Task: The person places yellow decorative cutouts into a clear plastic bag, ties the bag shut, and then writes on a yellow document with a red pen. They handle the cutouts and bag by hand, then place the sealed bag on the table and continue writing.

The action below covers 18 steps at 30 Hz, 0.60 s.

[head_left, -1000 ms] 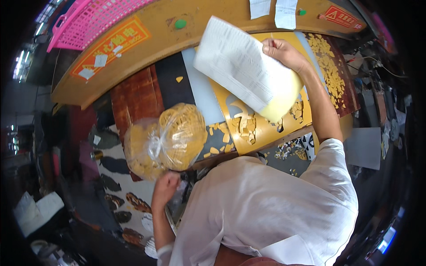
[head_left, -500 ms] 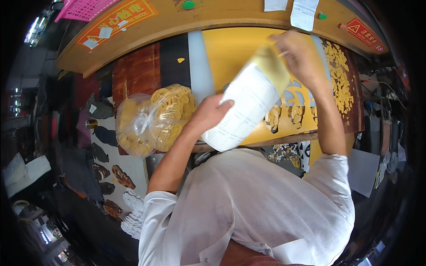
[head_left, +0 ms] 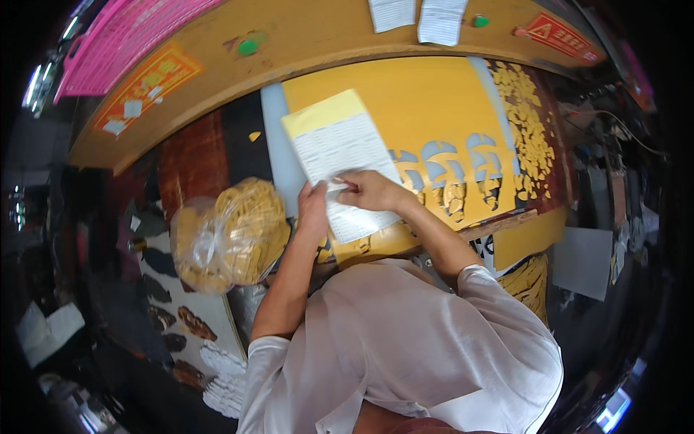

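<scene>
A pad of printed forms (head_left: 340,148), white with a yellow top strip, lies tilted over the yellow sheet material (head_left: 419,94). My left hand (head_left: 312,211) grips the pad's left edge with the thumb on top. My right hand (head_left: 376,192) is closed over the middle of the pad, beside my left thumb. Between its fingers shows a thin dark red pen (head_left: 349,184); its tip is hard to make out. Curved cut-outs (head_left: 442,163) run along the near right part of the yellow sheet, and the pad covers some of the sheet.
Left of the pad sits a clear tied plastic bag (head_left: 206,249) of yellow cut pieces. Many yellow scraps (head_left: 528,130) lie at the right. Behind, a brown machine beam (head_left: 325,43) with green buttons spans the table, and a pink basket (head_left: 123,43) stands at the far left.
The pad has swung left and now lies flatter. My right hand has come down from its top edge to its middle. The view has shifted, too.
</scene>
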Each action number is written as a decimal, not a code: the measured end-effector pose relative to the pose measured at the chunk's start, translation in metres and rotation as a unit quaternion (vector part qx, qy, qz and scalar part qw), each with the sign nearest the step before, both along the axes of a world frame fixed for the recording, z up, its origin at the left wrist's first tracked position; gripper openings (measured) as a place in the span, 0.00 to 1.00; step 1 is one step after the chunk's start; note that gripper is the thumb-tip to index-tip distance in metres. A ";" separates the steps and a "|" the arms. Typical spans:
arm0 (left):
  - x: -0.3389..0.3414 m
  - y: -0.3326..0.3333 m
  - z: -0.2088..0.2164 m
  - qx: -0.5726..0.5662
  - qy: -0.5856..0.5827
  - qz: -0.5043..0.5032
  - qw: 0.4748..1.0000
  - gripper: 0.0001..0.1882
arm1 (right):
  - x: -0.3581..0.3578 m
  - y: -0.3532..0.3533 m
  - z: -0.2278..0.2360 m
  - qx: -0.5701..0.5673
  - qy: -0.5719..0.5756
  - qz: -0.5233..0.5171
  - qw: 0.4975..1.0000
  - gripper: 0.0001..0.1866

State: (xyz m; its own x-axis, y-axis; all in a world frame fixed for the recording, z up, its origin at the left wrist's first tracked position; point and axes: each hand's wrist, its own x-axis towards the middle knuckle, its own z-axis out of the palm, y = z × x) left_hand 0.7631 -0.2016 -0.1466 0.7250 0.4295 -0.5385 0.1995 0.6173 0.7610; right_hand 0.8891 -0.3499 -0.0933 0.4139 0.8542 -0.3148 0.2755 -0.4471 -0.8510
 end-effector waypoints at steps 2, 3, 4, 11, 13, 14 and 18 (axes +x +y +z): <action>0.001 0.003 0.001 -0.010 -0.017 0.015 1.000 0.17 | 0.006 -0.009 0.003 -0.004 0.052 -0.036 0.998 0.30; 0.001 0.004 0.002 0.018 0.002 -0.006 1.000 0.18 | 0.011 -0.013 0.003 -0.007 0.045 -0.053 0.998 0.30; 0.002 0.005 0.003 0.044 0.010 -0.025 0.999 0.18 | 0.014 -0.016 0.003 0.023 0.031 -0.074 0.997 0.30; 0.010 -0.005 0.023 0.129 0.122 -0.116 0.977 0.21 | 0.018 -0.037 0.009 0.094 0.209 -0.205 0.951 0.27; 0.008 -0.008 0.030 0.191 0.152 -0.134 0.960 0.23 | 0.009 -0.044 0.015 0.105 0.229 -0.258 0.933 0.26; 0.005 -0.009 0.033 0.234 0.152 -0.128 0.952 0.24 | 0.004 -0.048 0.017 0.138 0.232 -0.271 0.924 0.25; -0.007 -0.008 0.031 0.411 0.094 -0.124 0.898 0.27 | -0.009 -0.057 0.015 0.121 0.284 -0.273 0.911 0.25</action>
